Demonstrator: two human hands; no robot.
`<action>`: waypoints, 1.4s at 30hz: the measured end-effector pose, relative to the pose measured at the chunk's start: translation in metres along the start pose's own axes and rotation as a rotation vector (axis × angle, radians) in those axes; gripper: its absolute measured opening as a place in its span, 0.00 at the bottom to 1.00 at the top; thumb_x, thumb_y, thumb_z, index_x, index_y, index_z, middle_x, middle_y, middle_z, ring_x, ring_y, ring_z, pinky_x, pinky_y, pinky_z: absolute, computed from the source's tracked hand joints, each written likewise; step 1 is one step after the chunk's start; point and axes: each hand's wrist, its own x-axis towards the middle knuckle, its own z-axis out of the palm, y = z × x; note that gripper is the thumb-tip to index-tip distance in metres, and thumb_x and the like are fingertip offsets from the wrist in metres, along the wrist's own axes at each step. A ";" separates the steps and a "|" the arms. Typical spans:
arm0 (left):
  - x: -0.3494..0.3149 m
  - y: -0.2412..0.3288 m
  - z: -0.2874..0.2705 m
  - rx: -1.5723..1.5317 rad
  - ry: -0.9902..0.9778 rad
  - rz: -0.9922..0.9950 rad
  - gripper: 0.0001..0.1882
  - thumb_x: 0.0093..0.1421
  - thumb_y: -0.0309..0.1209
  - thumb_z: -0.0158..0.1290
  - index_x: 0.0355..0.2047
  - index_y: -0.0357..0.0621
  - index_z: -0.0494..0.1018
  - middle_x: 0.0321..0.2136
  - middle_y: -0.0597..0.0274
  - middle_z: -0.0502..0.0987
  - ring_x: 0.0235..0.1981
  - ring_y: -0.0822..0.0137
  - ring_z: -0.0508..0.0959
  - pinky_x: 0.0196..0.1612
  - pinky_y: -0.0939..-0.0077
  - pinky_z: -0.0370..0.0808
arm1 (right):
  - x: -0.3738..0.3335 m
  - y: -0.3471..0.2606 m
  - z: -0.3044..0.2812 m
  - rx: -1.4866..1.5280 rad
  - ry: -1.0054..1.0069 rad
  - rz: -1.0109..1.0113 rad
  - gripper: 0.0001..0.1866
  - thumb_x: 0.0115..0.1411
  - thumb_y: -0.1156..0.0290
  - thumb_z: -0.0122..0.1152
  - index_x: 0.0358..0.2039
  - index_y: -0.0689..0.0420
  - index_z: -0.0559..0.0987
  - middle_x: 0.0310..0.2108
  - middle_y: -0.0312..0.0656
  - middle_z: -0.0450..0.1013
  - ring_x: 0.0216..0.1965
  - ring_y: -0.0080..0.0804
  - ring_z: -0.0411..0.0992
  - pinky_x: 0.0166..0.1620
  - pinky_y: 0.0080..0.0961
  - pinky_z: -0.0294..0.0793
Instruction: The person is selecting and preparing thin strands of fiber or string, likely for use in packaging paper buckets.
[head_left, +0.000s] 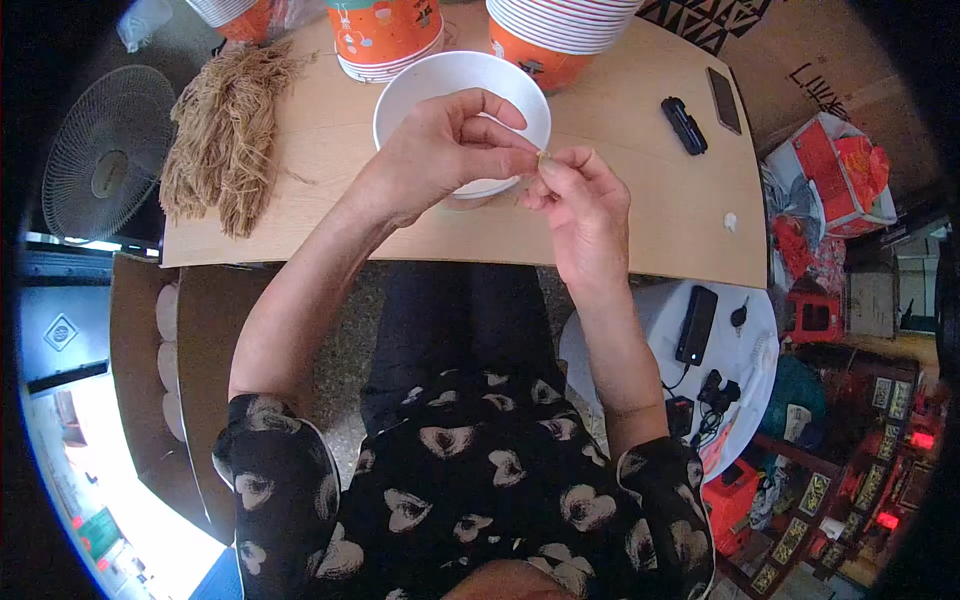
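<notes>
Small yellowish piece [543, 156] is pinched where left hand [440, 155] and right hand [590, 205] meet, near the white bowl's [430, 72] right rim; handling looks unfinished, release not yet done. Tan fibre bundle [228, 140] lies leftward on the desk [650, 205].

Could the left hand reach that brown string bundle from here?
Probably yes: the brown string bundle lies on the table with nothing tall between, though the left hand is occupied close to the right hand.
</notes>
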 end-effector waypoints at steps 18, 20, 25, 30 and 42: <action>-0.002 -0.001 -0.002 0.046 -0.033 0.029 0.16 0.58 0.22 0.62 0.47 0.38 0.73 0.36 0.62 0.81 0.38 0.75 0.80 0.44 0.81 0.77 | -0.002 -0.003 -0.001 -0.037 -0.049 0.027 0.05 0.60 0.76 0.61 0.36 0.61 0.74 0.25 0.40 0.73 0.29 0.28 0.70 0.39 0.27 0.72; -0.002 -0.001 -0.001 0.057 -0.028 0.029 0.17 0.58 0.22 0.62 0.47 0.38 0.73 0.36 0.62 0.81 0.38 0.75 0.81 0.44 0.81 0.77 | -0.002 -0.001 -0.004 -0.007 -0.059 0.030 0.05 0.60 0.76 0.62 0.35 0.62 0.75 0.28 0.40 0.74 0.29 0.26 0.71 0.38 0.24 0.71; -0.003 0.002 0.002 0.069 -0.013 -0.001 0.17 0.58 0.21 0.61 0.48 0.37 0.73 0.36 0.61 0.81 0.38 0.74 0.81 0.44 0.81 0.78 | -0.004 -0.001 -0.004 -0.046 -0.062 -0.010 0.06 0.59 0.78 0.63 0.35 0.62 0.76 0.30 0.40 0.75 0.29 0.24 0.71 0.36 0.21 0.70; -0.002 -0.002 0.000 0.027 -0.039 0.026 0.15 0.58 0.20 0.61 0.46 0.36 0.75 0.36 0.60 0.80 0.38 0.74 0.81 0.45 0.82 0.78 | -0.005 -0.002 -0.001 -0.107 -0.038 -0.050 0.06 0.59 0.77 0.64 0.35 0.62 0.76 0.29 0.38 0.75 0.29 0.23 0.70 0.36 0.21 0.70; -0.003 -0.006 -0.002 0.020 -0.100 0.127 0.14 0.58 0.20 0.62 0.45 0.37 0.75 0.35 0.63 0.81 0.37 0.76 0.80 0.45 0.83 0.78 | -0.005 -0.006 -0.005 0.045 -0.080 0.089 0.05 0.59 0.76 0.64 0.34 0.60 0.75 0.27 0.36 0.73 0.29 0.24 0.70 0.35 0.21 0.67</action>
